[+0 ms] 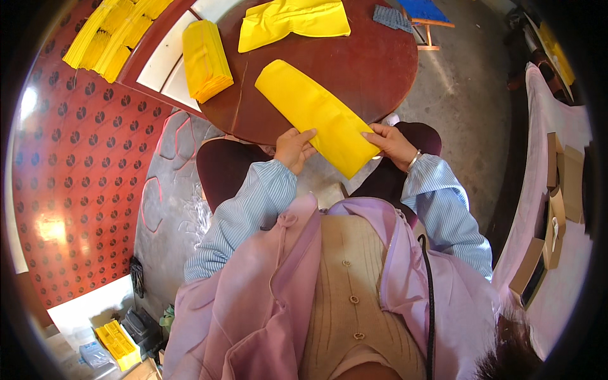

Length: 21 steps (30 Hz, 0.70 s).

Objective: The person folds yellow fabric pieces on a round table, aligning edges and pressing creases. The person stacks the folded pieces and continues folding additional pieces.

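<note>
A long folded yellow sheet (316, 111) lies on the round dark-red table (367, 63), its near end hanging over the table's edge toward me. My left hand (292, 149) pinches its left side near that end. My right hand (392, 144) grips its right side, fingers closed on the edge. A bracelet sits on my right wrist. Both forearms wear blue striped sleeves.
A neat stack of folded yellow sheets (206, 60) sits at the table's left edge. A loose yellow sheet (291, 22) lies at the far side, a grey cloth (392, 18) beside it. More yellow bundles (114, 31) lie far left. Cardboard boxes (557, 209) stand on the right.
</note>
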### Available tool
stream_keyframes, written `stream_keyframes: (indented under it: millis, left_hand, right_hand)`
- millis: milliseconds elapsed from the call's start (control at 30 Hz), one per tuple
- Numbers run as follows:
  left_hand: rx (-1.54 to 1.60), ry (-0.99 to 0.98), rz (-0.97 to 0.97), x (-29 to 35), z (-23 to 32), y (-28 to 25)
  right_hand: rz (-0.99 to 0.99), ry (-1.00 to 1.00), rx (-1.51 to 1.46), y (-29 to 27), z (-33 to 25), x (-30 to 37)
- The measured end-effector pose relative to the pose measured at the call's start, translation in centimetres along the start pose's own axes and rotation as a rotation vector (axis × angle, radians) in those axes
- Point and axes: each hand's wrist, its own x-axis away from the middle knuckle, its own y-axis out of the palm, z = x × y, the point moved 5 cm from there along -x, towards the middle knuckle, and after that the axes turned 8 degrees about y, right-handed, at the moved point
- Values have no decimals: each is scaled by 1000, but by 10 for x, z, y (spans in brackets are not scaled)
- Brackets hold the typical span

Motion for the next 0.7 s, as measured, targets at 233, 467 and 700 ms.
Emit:
stream_keyframes:
  millis: [233,467,700]
  left_hand:
    - [-29,-16,3,2,4,5]
    - [-99,-27,44,-1,4,6]
    - [-9,-1,63,0,7,9]
  right_hand:
    - [-54,89,23,0,2,2]
    - [-12,128,-11,1,-1,13]
    - [-20,157,107,-13,5,6]
